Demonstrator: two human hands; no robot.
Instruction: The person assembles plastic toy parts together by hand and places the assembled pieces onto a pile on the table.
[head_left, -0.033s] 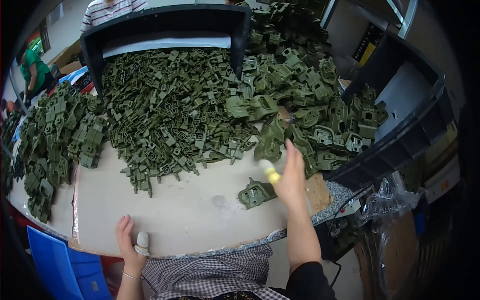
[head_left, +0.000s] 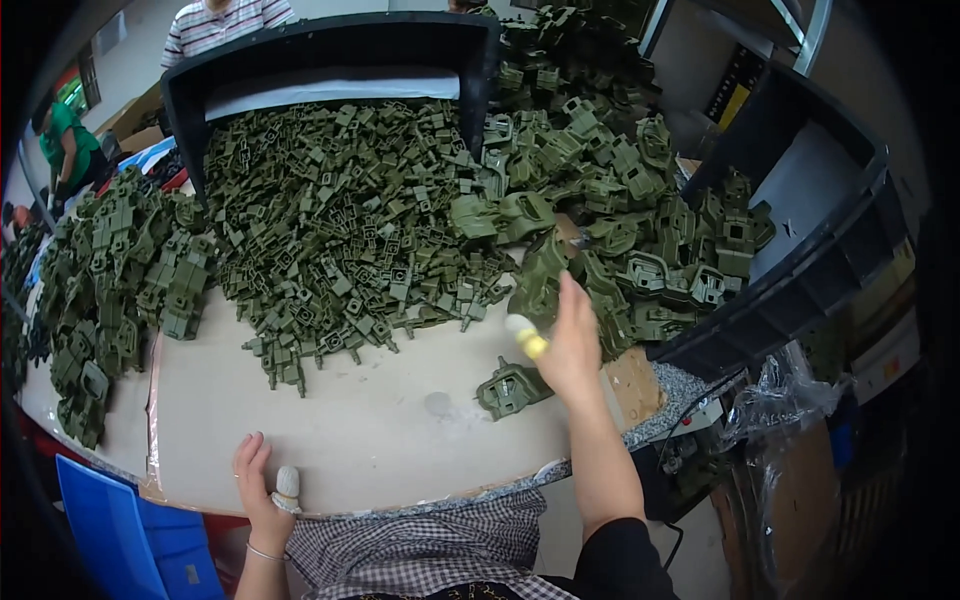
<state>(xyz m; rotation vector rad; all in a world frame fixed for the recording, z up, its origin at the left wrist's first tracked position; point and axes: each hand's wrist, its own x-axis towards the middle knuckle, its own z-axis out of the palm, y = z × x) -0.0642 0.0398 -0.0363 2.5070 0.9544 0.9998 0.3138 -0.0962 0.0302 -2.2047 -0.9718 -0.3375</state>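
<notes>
My left hand [head_left: 262,495] rests at the table's front edge with its fingers stretched out and nothing in it. A white cover is wrapped round its thumb. Over the right side of the table, my right hand [head_left: 572,345] is open, fingers extended towards the larger green moulded parts [head_left: 540,280]. Its thumb wears a white and yellow wrap. Just left of the right wrist, a single dark green hollow plastic part [head_left: 510,390] lies on the board, partly covered by the hand. Whether the right fingertips touch the parts behind them, I cannot tell.
Small green plastic pieces [head_left: 340,220] are heaped in front of a black bin [head_left: 330,40] tipped on its side. More green parts [head_left: 120,270] pile up at the left. Another black crate [head_left: 800,270] stands at the right. A blue bin [head_left: 110,530] sits below the table [head_left: 300,440].
My right hand has shifted slightly to the left, its thumb a little farther from me. The left hand and the parts look the same.
</notes>
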